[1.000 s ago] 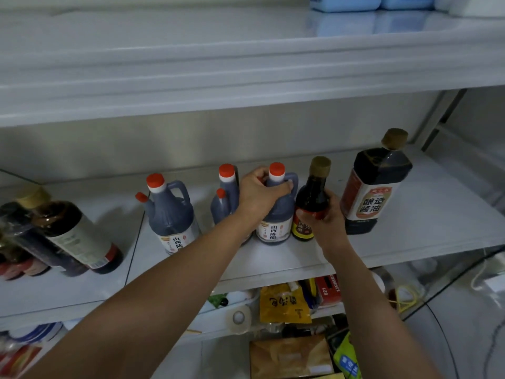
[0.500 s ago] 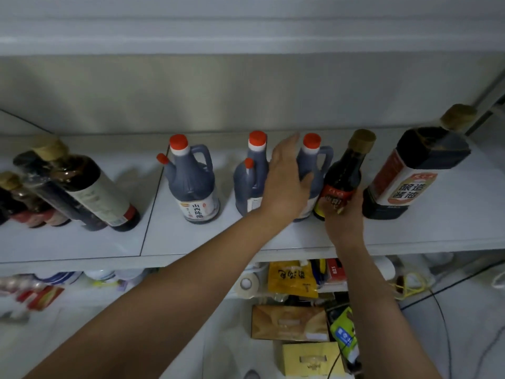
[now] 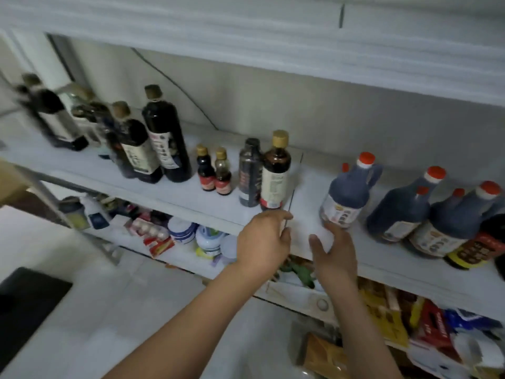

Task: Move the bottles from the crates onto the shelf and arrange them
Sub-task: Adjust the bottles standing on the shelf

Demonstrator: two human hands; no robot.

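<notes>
A white shelf (image 3: 306, 203) carries a row of dark bottles. Three blue vinegar jugs with red caps stand at the right: one (image 3: 345, 192), a second (image 3: 401, 212), a third (image 3: 448, 225). A dark soy bottle (image 3: 475, 250) leans at the far right edge. Left of the jugs stand a brown bottle with a cork-coloured cap (image 3: 274, 173) and a grey bottle (image 3: 250, 173). My left hand (image 3: 263, 242) and my right hand (image 3: 334, 250) hover at the shelf's front edge, fingers apart, holding nothing. The right fingertips are close to the first jug's base.
Two small bottles (image 3: 214, 173) and several tall dark bottles (image 3: 164, 138) fill the shelf's left part. A lower shelf (image 3: 175, 255) holds jars, packets and boxes. A black object (image 3: 27, 305) lies on the pale floor at the left. No crate is in view.
Both hands have let go of the jug and the small soy bottle and pulled back to the shelf's front edge. The view has swung left, showing more bottles.
</notes>
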